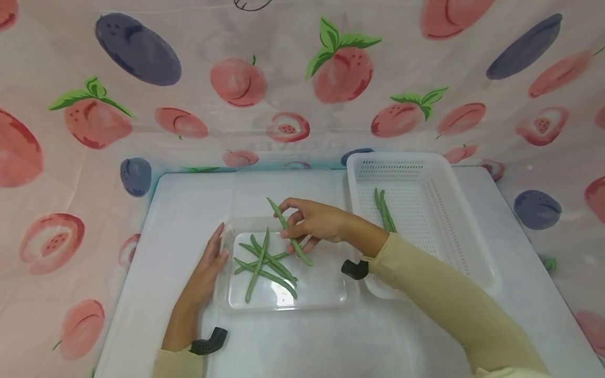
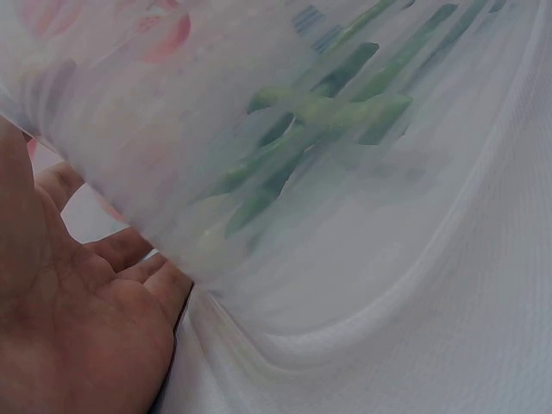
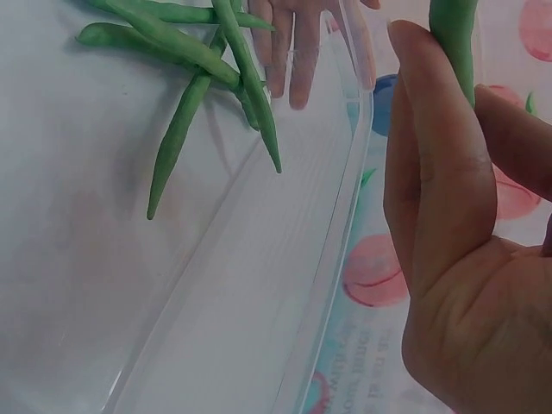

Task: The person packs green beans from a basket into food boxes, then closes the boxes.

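The right hand is pinching one green bean between thumb and fingertips, holding it above the far right part of the clear tray, with the bean slanting from far left to near right. In the right wrist view the fingers are curling round that bean, which is showing only at the top edge. The left hand is lying with straight fingers against the left wall of the clear tray, palm turned toward it; the left wrist view is mostly blurred by the tray's plastic, so the contact there seems to be along the fingers, though this is hard to make out. A loose pile of beans is lying crossed in the left half of the tray, just beside the left hand's fingertips and near the held bean. To the right, a white basket is sitting against the tray's right side, with two beans resting near its left wall. Both containers are standing on a white table, and a fruit-patterned cloth is hanging behind and around it.
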Action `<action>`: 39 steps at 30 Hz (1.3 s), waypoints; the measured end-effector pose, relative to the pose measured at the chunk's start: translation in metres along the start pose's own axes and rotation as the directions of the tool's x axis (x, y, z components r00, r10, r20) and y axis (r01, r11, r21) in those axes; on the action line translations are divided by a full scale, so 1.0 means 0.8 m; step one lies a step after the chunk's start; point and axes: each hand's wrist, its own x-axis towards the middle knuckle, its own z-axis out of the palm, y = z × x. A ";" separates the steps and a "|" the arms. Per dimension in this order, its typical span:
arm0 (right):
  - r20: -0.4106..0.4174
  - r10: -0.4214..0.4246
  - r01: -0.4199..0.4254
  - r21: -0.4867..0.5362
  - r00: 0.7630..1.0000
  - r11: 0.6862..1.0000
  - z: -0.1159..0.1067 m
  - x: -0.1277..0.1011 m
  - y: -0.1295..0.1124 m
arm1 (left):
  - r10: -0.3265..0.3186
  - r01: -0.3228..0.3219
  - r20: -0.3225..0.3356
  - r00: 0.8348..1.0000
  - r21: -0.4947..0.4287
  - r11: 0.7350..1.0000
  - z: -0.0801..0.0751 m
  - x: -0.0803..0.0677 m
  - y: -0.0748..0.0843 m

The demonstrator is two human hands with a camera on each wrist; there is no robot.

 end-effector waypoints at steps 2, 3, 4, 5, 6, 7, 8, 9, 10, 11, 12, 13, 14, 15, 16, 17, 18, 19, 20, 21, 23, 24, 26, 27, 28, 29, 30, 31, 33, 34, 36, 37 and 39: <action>0.000 0.002 -0.002 0.003 1.000 1.000 0.000 0.001 0.000 | 0.001 -0.001 0.000 1.000 0.000 1.000 0.000 0.000 0.000; -0.001 0.001 -0.001 0.003 1.000 1.000 0.000 0.001 0.000 | 0.001 -0.001 0.000 1.000 -0.001 1.000 0.000 0.000 0.000; -0.001 0.000 0.000 0.001 1.000 1.000 0.000 0.001 0.000 | 0.002 -0.002 0.001 1.000 -0.005 1.000 0.000 0.000 0.001; -0.003 0.000 0.000 -0.002 1.000 1.000 0.000 0.001 -0.001 | 0.004 -0.004 0.002 1.000 -0.009 1.000 0.001 0.000 0.001; -0.004 0.001 -0.001 -0.005 1.000 1.000 0.000 0.001 -0.001 | 0.006 -0.006 0.003 1.000 -0.011 1.000 0.001 0.000 0.001; -0.004 0.001 -0.001 -0.007 1.000 1.000 0.000 0.001 -0.001 | 0.008 -0.008 0.004 1.000 -0.015 1.000 0.001 0.000 0.001; -0.004 0.001 -0.001 -0.010 1.000 1.000 0.000 0.001 -0.001 | 0.008 -0.008 0.004 1.000 -0.016 1.000 0.001 0.000 0.002; -0.003 0.002 -0.002 -0.013 1.000 1.000 0.000 0.001 -0.001 | 0.010 -0.010 0.004 1.000 -0.017 1.000 0.001 0.000 0.002; -0.001 0.002 -0.002 -0.015 1.000 1.000 0.000 0.001 -0.001 | 0.011 -0.011 0.005 1.000 -0.019 1.000 0.002 0.000 0.002; 0.001 0.004 -0.004 -0.018 1.000 1.000 0.000 0.001 -0.001 | 0.013 -0.012 0.006 1.000 -0.019 1.000 0.002 0.000 0.002; 0.003 0.003 -0.003 -0.020 1.000 1.000 0.000 0.000 -0.001 | 0.013 -0.013 0.006 1.000 -0.016 1.000 0.002 0.000 0.002; 0.006 0.002 -0.002 -0.022 1.000 1.000 0.000 0.000 -0.001 | 0.013 -0.013 0.006 1.000 -0.017 1.000 0.002 0.000 0.002; 0.007 0.002 -0.002 -0.024 1.000 1.000 0.000 0.000 -0.001 | 0.013 -0.013 0.005 1.000 -0.016 1.000 0.002 0.000 0.002; 0.007 0.001 -0.001 -0.026 1.000 1.000 0.000 0.000 -0.001 | 0.013 -0.013 0.005 1.000 -0.014 1.000 0.002 0.000 0.002; 0.007 -0.001 0.001 -0.029 1.000 1.000 0.000 0.000 -0.001 | 0.012 -0.012 0.005 1.000 -0.013 1.000 0.002 -0.001 0.002; 0.006 -0.003 0.003 -0.031 1.000 1.000 0.000 0.000 -0.001 | 0.011 -0.011 0.004 1.000 -0.011 1.000 0.002 -0.001 0.002; 0.007 -0.006 0.006 -0.031 1.000 1.000 0.000 0.000 0.000 | 0.010 -0.010 0.003 1.000 -0.009 1.000 0.002 -0.001 0.002; 0.006 -0.006 0.006 -0.030 1.000 1.000 0.000 0.000 0.000 | 0.009 -0.009 0.003 1.000 -0.008 1.000 0.002 -0.001 0.003; 0.004 -0.005 0.005 -0.030 1.000 1.000 0.000 0.000 0.000 | 0.008 -0.008 0.002 1.000 -0.005 1.000 0.002 -0.001 0.003; 0.004 -0.004 0.005 -0.028 1.000 1.000 0.000 -0.001 0.000 | 0.008 -0.008 0.000 1.000 -0.003 1.000 0.002 -0.001 0.003; 0.004 -0.001 0.001 -0.021 1.000 1.000 0.000 -0.001 0.000 | 0.007 -0.007 -0.001 1.000 -0.003 1.000 0.002 -0.001 0.003; 0.005 0.001 -0.001 -0.017 1.000 1.000 0.000 -0.001 0.000 | 0.004 -0.004 -0.001 1.000 -0.002 1.000 0.002 -0.001 0.004; 0.005 0.004 -0.004 -0.012 1.000 1.000 -0.001 -0.001 0.000 | 0.003 -0.003 -0.004 1.000 0.000 1.000 0.002 -0.001 0.003; 0.006 0.003 -0.003 -0.008 1.000 1.000 -0.001 -0.002 0.000 | 0.004 -0.004 -0.004 1.000 -0.001 1.000 0.002 -0.001 0.003; 0.006 0.003 -0.003 -0.007 1.000 1.000 -0.001 -0.002 0.000 | 0.004 -0.004 -0.002 1.000 -0.004 1.000 0.001 -0.001 0.003; 0.005 0.000 0.000 -0.009 1.000 1.000 -0.001 -0.002 0.001 | 0.006 -0.006 -0.002 1.000 -0.006 1.000 0.001 -0.001 0.002; 0.005 -0.001 0.001 -0.009 1.000 1.000 -0.002 -0.002 0.001 | 0.006 -0.006 -0.001 1.000 -0.005 1.000 0.001 -0.001 0.002; 0.003 -0.002 0.002 -0.010 1.000 1.000 -0.002 -0.003 0.001 | 0.009 -0.009 -0.001 1.000 -0.007 1.000 0.001 0.000 0.001; 0.000 -0.003 0.003 -0.009 1.000 1.000 -0.003 -0.004 0.001 | 0.011 -0.011 -0.001 1.000 -0.008 1.000 0.000 0.000 0.000; -0.003 -0.002 0.002 -0.009 1.000 1.000 -0.003 -0.005 0.002 | 0.009 -0.009 -0.001 1.000 -0.007 1.000 -0.001 0.000 0.000; -0.009 0.001 -0.001 -0.007 1.000 1.000 -0.005 -0.008 0.003 | 0.005 -0.005 -0.001 1.000 -0.003 1.000 -0.001 0.000 0.000; -0.012 0.000 0.000 -0.005 1.000 1.000 -0.006 -0.009 0.003 | 0.004 -0.004 -0.002 1.000 -0.003 1.000 -0.001 0.000 -0.001; -0.020 -0.003 0.003 0.003 1.000 1.000 -0.010 -0.013 0.004 | 0.000 0.000 -0.003 1.000 -0.001 1.000 -0.001 0.000 -0.001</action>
